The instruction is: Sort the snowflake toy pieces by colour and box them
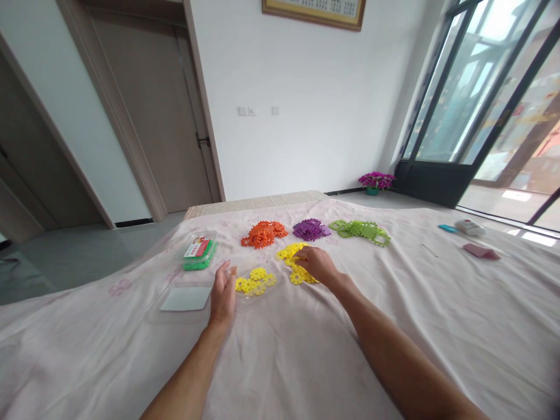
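Note:
My left hand (223, 293) grips the near-left side of a clear plastic box (251, 293), its thumb at the rim. Several yellow snowflake discs (258, 273) lie inside that box. Just to the right, my right hand (318, 263) reaches down into a loose pile of yellow snowflake discs (289, 251), fingers curled together on them. The fingertips are partly hidden by the hand. Behind the yellow pile lie an orange pile (264, 234), a purple pile (310, 229) and a light green pile (362, 230) of similar discs.
A lidded clear box of green pieces (200, 252) stands at the left. A clear lid with a pale card (185, 298) lies nearer me. On the right are a pink cloth (481, 251), a white object (469, 227) and a blue item (447, 228). A wrinkled sheet (280, 361) covers the surface.

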{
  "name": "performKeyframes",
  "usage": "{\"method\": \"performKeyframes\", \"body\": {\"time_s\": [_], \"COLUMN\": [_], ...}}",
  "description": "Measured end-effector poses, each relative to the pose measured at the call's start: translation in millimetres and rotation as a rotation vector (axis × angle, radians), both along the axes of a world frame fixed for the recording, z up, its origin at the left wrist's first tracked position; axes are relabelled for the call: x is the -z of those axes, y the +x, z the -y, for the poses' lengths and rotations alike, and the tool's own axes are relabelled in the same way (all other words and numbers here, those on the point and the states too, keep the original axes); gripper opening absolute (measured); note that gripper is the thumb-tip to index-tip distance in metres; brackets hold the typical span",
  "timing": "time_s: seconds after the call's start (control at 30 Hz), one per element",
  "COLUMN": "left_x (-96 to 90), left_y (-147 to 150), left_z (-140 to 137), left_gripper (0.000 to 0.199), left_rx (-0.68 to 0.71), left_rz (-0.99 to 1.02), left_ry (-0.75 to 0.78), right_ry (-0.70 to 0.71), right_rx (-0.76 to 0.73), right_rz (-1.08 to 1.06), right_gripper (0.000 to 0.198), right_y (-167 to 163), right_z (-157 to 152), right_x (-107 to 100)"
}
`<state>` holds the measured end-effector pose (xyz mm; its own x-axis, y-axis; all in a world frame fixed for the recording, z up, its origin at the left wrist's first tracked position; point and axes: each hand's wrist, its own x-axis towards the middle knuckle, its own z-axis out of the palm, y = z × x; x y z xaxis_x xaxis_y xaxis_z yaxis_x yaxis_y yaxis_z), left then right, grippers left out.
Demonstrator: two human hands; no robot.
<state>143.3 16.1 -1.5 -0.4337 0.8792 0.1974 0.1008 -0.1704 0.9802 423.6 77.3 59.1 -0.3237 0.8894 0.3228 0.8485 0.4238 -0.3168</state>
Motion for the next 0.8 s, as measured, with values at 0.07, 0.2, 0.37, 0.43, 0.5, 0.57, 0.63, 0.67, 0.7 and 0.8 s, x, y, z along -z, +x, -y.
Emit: {"method": "performKeyframes", "body": {"time_s": [0.07,0.2,0.37,0.43,0.5,0.57,0.63,0.67,0.7,0.8], "left_x": [-0.1,-0.5,-0.7,-1.5,-2.4,-2.3,-0.9,0.3,1.6,5.5], "left_y": [0,-1,-1,-1,0,1,1,1,1,-1], "left_z": [0,1,1,1,1,1,1,1,0,-1], "left_gripper": [0.048,0.049,0.049,0.047,0.045,0.045,0.046,0.046,0.046,0.047], "left_rx": [0.001,0.003,0.022,0.015,0.008,0.009,0.000,-0.013,-0.029,-0.073], "left_rz": [-0.008,-0.037,-0.036,-0.043,-0.046,-0.033,-0.015,-0.008,-0.001,0.016], "left_ry": [-0.012,-0.030,-0.025,-0.027,-0.026,-0.019,-0.012,-0.010,-0.008,0.009], "right_ry": [0.056,0.101,0.024,-0.001,0.019,0.081,0.132,0.144,0.147,0.127], "right_rx": [0.034,-0.077,-0.271,-0.272,-0.209,-0.082,0.041,0.075,0.091,0.081], "right_rz": [-0.099,-0.257,-0.410,-0.510,-0.592,-0.594,-0.472,-0.372,-0.261,0.049], "right_gripper": [0.015,0.014,0.019,0.026,0.026,0.025,0.029,0.033,0.036,0.050], "right_y": [-4,-20,-36,-36,-33,-26,-18,-15,-13,-14], "right_z": [1,7,13,9,3,-3,-8,-9,-9,-8], "right_x": [-2,-5,3,9,14,19,22,24,25,30]}}
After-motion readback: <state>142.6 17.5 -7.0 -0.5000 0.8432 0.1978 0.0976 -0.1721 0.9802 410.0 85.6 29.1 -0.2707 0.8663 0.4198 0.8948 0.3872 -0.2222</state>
